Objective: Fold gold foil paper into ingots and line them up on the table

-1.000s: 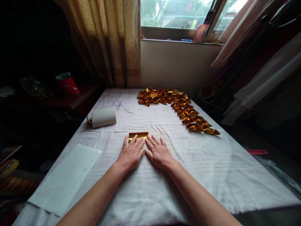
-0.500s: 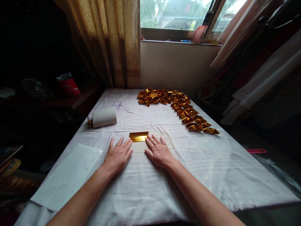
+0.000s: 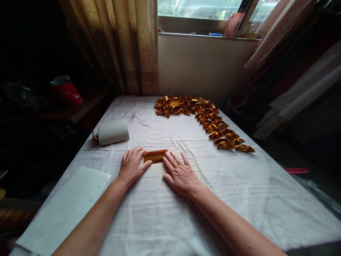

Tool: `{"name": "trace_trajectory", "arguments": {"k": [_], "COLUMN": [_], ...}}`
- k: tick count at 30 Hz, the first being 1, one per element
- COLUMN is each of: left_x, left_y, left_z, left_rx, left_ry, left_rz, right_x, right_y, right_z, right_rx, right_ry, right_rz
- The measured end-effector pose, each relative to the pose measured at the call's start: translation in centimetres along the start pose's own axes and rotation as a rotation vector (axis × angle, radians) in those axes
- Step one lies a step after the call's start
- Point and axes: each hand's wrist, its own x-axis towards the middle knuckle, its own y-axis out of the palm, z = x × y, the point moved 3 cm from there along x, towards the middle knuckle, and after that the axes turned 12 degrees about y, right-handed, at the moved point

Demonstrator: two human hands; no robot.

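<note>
A small rectangle of shiny gold foil (image 3: pixel 155 156) lies on the white cloth between my hands, its left end slightly raised. My left hand (image 3: pixel 133 165) has its thumb and fingers closed on the left end of the foil. Flat on the cloth, my right hand (image 3: pixel 180 173) spreads its fingers, and the fingertips touch the foil's right end. Folded gold foil pieces (image 3: pixel 186 105) form a curved row at the back, trailing down to the right.
The cloth-covered table (image 3: pixel 239 199) carries a white curled roll (image 3: pixel 114 132) at the left and paper sheets (image 3: pixel 64 209) by my left forearm. A red container (image 3: pixel 66 92) stands on a dark side surface. Clothes hang at the right.
My left hand has drawn its spread fingers together at the foil's left end, and that end has tilted up a little. My right hand stays flat. The view has shifted slightly.
</note>
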Motion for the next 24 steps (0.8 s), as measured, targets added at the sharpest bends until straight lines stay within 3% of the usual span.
{"name": "trace_trajectory", "arguments": {"k": [6,16,24], "left_x": [-0.6,-0.63,-0.77], "left_y": [0.04,0.23,0.12], "left_z": [0.07,0.26,0.22], "left_rx": [-0.056,-0.086,-0.089], "left_ry": [0.01,-0.002,-0.003], "left_rz": [-0.063,-0.026,-0.002], "right_x": [-0.15,-0.34,-0.24], "right_y": [-0.62,-0.47,-0.42], "right_z": [0.38,0.03,-0.1], "right_rx": [-0.035,0.014,0.072], "right_ry": [-0.175,-0.177,-0.151], "right_rz": [-0.092,-0.119,-0.067]}}
